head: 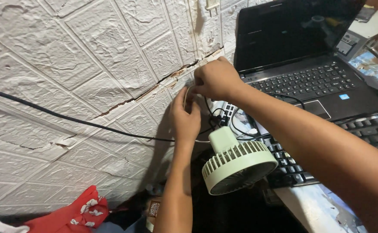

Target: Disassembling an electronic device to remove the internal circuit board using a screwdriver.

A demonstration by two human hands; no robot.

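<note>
**A:** Head view, and both hands are up against the white embossed wall (89, 64). The left hand (184, 118) has its fingers curled round a thin white cord (185, 97), pinching it right at the wall.

**B:** And the right hand (215, 80) sits just above, fingers bent down onto the top of that same cord. Closed on it, I'd say, though the fingertips are hidden behind the knuckles.

**A:** Agreed. The cord sits between the two hands, close to the cracked seam in the wall panels, just off the desk's left edge.

**B:** Below the hands, a pale green desk fan (236, 166) hangs over that left edge, grille tilted down and towards us.

**A:** A black cable (68, 118) runs in from the left across the wall, passing behind the left wrist. More dark wires loop beside the fan's neck.

**B:** On the desk (323, 211), a black keyboard (370, 129) lies along the front, the right forearm crossing over it. Behind it, an open black laptop (310, 77), screen dark, at the far edge.

**A:** Bottom left corner of the picture, a red flowered cloth (74, 213) bunched below the wall.
</note>
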